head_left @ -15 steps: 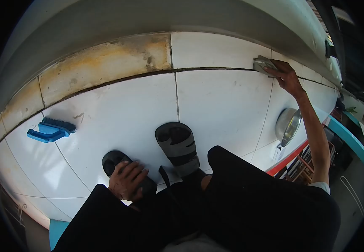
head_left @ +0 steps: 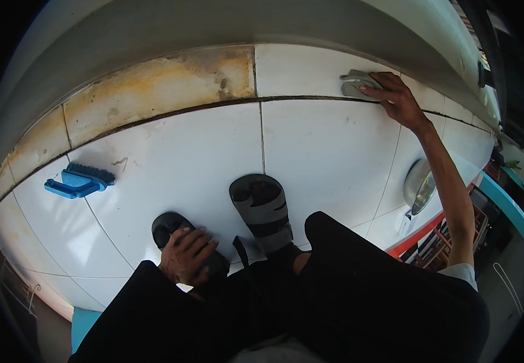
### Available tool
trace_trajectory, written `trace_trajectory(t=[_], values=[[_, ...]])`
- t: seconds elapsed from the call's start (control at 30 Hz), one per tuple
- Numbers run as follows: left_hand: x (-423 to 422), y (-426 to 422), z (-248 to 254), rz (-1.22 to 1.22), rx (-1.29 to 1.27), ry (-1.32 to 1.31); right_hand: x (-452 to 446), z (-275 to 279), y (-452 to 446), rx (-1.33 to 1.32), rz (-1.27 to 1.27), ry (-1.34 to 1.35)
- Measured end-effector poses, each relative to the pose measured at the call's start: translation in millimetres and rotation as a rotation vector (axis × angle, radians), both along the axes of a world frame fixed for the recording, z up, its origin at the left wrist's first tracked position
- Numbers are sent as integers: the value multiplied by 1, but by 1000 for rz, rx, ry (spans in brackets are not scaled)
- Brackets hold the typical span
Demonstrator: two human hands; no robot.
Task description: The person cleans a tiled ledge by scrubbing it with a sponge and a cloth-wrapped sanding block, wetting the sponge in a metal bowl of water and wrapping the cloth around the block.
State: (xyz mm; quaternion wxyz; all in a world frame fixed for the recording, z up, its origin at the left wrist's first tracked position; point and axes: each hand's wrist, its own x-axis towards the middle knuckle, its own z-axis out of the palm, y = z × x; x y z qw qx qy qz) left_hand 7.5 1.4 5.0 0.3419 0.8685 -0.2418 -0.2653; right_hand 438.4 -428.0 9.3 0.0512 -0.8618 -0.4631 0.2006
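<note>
A grey-green cloth [head_left: 356, 83] is gripped in my right hand [head_left: 398, 100], pressed on the white tiles along the dark grout line near the wall. My left hand [head_left: 187, 255] rests near my left knee, over the sandal [head_left: 166, 228] on my left foot, its fingers spread and nothing visible in it. A blue scrubbing brush [head_left: 79, 181] with dark bristles lies on its side at the left. My right foot stands in a grey and black sandal [head_left: 262, 212] on the tiled floor [head_left: 328, 145].
Yellow-brown stained tiles [head_left: 159, 91] run along the grey wall [head_left: 213, 24]. A metal bowl [head_left: 420, 186] sits on the right, partly hidden by my right forearm. Beyond it are a red edge [head_left: 416, 233] and a turquoise edge [head_left: 507, 206].
My right hand has moved left along the grout line with the cloth. The whole view has shifted slightly; my left hand still rests by the sandal.
</note>
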Motion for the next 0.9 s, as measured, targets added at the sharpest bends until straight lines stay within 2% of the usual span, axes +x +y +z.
trace_trajectory(t=[0.13,0.27,0.4,0.5,0.57,0.6,0.67,0.73,0.8,0.83,0.9], values=[[3,1,1,-23,4,-7,-24,-5,97,64,86,65],[3,-1,4,-24,33,-9,-42,-5,125,61,117,87],[0,0,3,15,26,-12,-16,5,47,-23,-93,-57],[-2,-1,2,39,12,-6,-4,17,-20,-28,-133,-118],[-3,0,0,29,-1,-8,-8,15,-51,-53,-568,-44],[-4,0,0,23,-7,-9,-16,17,-47,-58,-574,-48],[-2,2,-2,29,-31,-27,-41,12,-5,-66,-791,-3],[-3,0,0,12,-15,-28,-80,13,54,-42,-697,-66],[0,0,1,-4,0,-36,-96,18,86,-50,-720,-27],[1,0,2,-8,9,-33,-91,11,77,2,-752,-78],[0,1,2,-5,16,-43,-66,-2,42,-99,-889,-211]])
